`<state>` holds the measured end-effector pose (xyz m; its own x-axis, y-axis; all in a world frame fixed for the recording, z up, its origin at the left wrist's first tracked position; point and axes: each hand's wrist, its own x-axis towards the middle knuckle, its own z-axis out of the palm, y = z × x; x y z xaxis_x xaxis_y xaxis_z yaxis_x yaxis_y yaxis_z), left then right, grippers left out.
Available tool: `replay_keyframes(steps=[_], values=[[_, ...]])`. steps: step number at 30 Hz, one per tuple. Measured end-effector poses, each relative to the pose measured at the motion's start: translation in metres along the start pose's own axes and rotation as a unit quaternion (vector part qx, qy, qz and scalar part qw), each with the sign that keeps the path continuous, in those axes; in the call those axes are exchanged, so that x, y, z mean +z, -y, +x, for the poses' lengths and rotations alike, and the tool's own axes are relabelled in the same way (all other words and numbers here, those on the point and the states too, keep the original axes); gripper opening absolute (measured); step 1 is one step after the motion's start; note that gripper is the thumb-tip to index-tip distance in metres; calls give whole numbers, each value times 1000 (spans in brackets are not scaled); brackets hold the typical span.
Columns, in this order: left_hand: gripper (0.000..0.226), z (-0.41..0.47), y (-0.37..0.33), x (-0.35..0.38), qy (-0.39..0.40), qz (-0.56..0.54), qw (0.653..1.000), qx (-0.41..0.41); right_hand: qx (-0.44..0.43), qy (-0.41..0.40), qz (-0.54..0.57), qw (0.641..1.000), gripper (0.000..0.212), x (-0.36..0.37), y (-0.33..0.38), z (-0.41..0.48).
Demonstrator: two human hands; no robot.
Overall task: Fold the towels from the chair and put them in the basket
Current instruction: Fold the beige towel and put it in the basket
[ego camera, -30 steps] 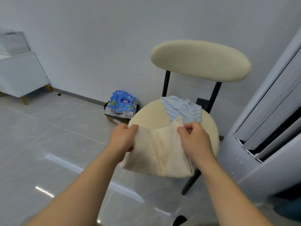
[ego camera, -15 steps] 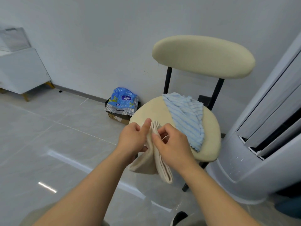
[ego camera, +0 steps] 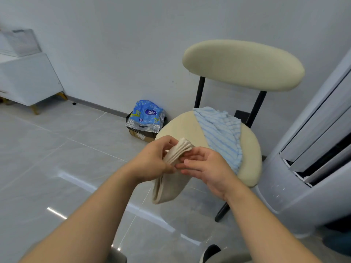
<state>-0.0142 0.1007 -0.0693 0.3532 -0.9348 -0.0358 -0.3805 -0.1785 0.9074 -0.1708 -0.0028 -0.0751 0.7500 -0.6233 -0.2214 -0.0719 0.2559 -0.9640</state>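
- Beige towel [ego camera: 171, 186]: in the head view it is folded into several layers and held in the air in front of the chair's seat [ego camera: 182, 128], between the person's two hands. Its stacked edges show at the top, and the rest hangs down below the hands towards the floor.
- Left hand [ego camera: 152, 160]: it grips the upper part of the beige towel, with fingers curled round the far side of the layers and the thumb on the near side.
- Right hand [ego camera: 209, 168]: it is just beside the left hand. Its fingers [ego camera: 187, 163] reach out loosely, almost straight, and touch the towel's layered edge without closing round it.
- Blue striped towel [ego camera: 220, 133]: it lies unfolded on the right part of the seat and drapes over the front right edge.
- Chair [ego camera: 243, 63]: it has a cream padded backrest and seat on black legs, and it stands near the white wall.
- Blue plastic package [ego camera: 147, 114]: it rests on a small cardboard box [ego camera: 141, 135] on the floor against the wall, left of the chair.
- White cabinet [ego camera: 26, 78]: it stands on wooden legs at the far left.
- Tall white appliance [ego camera: 313, 168]: it stands at the right, close to the chair.
- Floor [ego camera: 57, 158]: it is made of glossy grey tiles.
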Motion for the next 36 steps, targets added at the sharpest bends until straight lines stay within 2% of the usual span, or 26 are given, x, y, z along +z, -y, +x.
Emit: replay_keyframes(steps=[2,4,6,7,10,11,14,16,18,20,22,24,26,29,32,36], values=[[54,-1,0,3,-18,42,999,22,-53,-65,-156,984,32,-3,-5,4],[53,-1,1,5,-30,82,995,44,-96,-120,-308,939,51,-5,-8,6],[53,-1,2,5,-38,102,992,61,-121,-109,-372,914,70,-8,-8,8],[54,0,3,4,-39,105,991,68,-129,-87,-391,907,71,-11,-7,9],[45,1,4,2,-39,105,991,71,-153,-59,-403,900,27,-17,-4,10],[42,1,3,1,-39,113,991,65,-150,-63,-388,907,20,-18,-3,10],[41,3,9,-2,0,198,980,35,-158,-70,-350,921,28,-23,2,9],[27,4,14,-5,29,277,960,20,-171,-70,-346,920,30,-27,6,10],[19,5,16,-10,7,279,960,-6,-176,-88,-345,918,26,-31,8,9],[21,5,14,-16,-42,192,979,-47,-177,-119,-322,922,22,-33,10,8],[26,4,10,-19,-82,32,992,-91,-176,-145,-285,931,21,-34,12,8],[34,3,7,-20,-99,-138,980,-107,-168,-161,-255,939,24,-32,12,10],[38,2,3,-17,-113,-258,954,-103,-158,-167,-235,944,28,-29,10,12],[36,1,-5,-13,-148,-351,920,-94,-152,-170,-220,948,28,-25,9,14],[35,3,-3,-14,-168,-411,891,-99,-164,-187,-256,934,29,-23,7,14],[31,5,-2,-12,-167,-409,890,-112,-174,-208,-289,918,27,-24,6,15]])
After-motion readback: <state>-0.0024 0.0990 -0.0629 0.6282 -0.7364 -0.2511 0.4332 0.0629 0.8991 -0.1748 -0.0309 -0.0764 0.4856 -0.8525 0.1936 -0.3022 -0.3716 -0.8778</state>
